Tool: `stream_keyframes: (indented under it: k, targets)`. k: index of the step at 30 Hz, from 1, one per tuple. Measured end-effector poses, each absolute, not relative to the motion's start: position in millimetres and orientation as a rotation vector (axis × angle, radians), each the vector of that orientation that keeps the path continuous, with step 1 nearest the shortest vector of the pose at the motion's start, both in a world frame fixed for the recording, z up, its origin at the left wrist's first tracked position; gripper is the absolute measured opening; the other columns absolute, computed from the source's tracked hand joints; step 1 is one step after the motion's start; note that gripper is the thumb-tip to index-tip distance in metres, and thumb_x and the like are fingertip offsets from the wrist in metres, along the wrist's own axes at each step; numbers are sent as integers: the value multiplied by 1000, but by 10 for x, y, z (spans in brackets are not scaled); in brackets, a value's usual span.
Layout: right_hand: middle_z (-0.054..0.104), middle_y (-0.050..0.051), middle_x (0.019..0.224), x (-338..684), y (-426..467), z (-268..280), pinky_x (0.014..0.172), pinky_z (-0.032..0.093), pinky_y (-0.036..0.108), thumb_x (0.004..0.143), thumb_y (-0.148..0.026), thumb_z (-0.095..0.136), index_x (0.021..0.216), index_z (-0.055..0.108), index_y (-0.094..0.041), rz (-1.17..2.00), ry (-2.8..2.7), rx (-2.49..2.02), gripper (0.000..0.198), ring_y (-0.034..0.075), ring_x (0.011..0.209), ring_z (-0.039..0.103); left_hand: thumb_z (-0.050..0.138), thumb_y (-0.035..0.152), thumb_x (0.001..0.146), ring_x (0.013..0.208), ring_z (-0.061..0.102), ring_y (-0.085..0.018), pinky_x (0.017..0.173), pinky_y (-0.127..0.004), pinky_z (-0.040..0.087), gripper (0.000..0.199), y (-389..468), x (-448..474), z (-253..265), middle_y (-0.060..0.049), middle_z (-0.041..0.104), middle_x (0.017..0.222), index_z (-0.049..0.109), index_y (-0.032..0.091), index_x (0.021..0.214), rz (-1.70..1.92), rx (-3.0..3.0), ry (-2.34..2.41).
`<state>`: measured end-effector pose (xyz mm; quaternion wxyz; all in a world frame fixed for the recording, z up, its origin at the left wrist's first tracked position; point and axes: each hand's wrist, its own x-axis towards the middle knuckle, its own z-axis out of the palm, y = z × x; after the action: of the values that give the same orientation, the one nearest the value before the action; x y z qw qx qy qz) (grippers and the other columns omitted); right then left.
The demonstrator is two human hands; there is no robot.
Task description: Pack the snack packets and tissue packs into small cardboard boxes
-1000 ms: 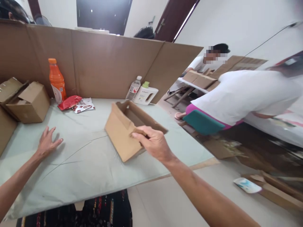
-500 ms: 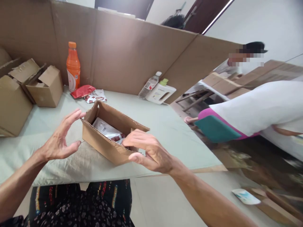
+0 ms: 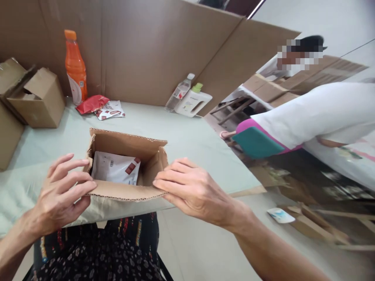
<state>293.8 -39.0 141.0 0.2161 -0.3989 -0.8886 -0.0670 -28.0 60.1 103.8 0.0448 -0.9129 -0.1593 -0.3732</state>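
Observation:
In front of me a small cardboard box (image 3: 130, 139) stands with its top uncovered, near the table's front edge. A white packet (image 3: 113, 168) with a brown print lies inside it. My left hand (image 3: 63, 191) grips the box's left front corner, its fingertips over the rim. At the right front corner, my right hand (image 3: 190, 187) has its fingers closed over the edge, with the thumb beneath on the outer side. The front flap tilts outward between both hands.
An orange bottle (image 3: 75, 68), a red packet (image 3: 92, 104) and a white packet (image 3: 110, 111) are behind the box. Cardboard boxes (image 3: 41, 97) stand left. A clear bottle (image 3: 180, 93) and a white jug (image 3: 193, 101) lean against the cardboard wall (image 3: 146, 50). A person (image 3: 319, 113) sits at right.
The box has turned and come closer to me. My left hand has moved onto its left corner. My right hand has left the inside and closed on the right corner.

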Motion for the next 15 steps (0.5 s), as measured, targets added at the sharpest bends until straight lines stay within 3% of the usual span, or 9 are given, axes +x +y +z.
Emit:
stream_keyframes:
  k: [8,15]
  targets:
    - [77,4,82,3007,-299,1352,65,48,33,97,-11,56,96,73,-20,-141,-2427,-1155,19,17,68,67,61,11,75,143,54,-34,121,-61,42,22,659,-218,1061,-6,74,130,68,25,91,-1095,-2857,-492]
    - [80,4,84,2936,-112,1177,64,50,30,101,-9,53,96,71,-20,-146,-2327,-1077,22,16,71,73,63,2,78,112,73,-25,119,-50,45,23,721,-196,1028,1,78,87,64,23,89,-1233,-2696,-470]
